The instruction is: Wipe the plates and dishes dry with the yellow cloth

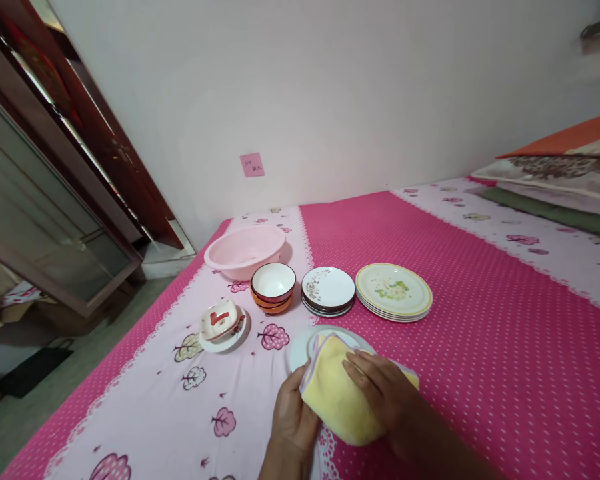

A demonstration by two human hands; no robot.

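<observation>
Both my hands are at a yellow cloth point(337, 393) with a purple edge, at the lower middle of the head view. My left hand point(296, 410) is closed at the cloth's left edge, thumb upward; whether it also grips something under the cloth is hidden. My right hand point(380, 383) presses on top of the cloth with bent fingers, closed on it. Just beyond and partly beneath the cloth shows a pale round plate point(299, 350). It is mostly covered, and I cannot tell whether it rests on the bed or is held.
Behind stand stacked bowls point(274, 281), brown-patterned plates point(329, 288) and yellow-rimmed plates point(394, 289). Left of them, a small square dish point(219, 320) sits on a white plate point(241, 333). A pink basin point(245, 250) is near the wall. Folded bedding point(560, 183) lies right on the bed point(480, 373).
</observation>
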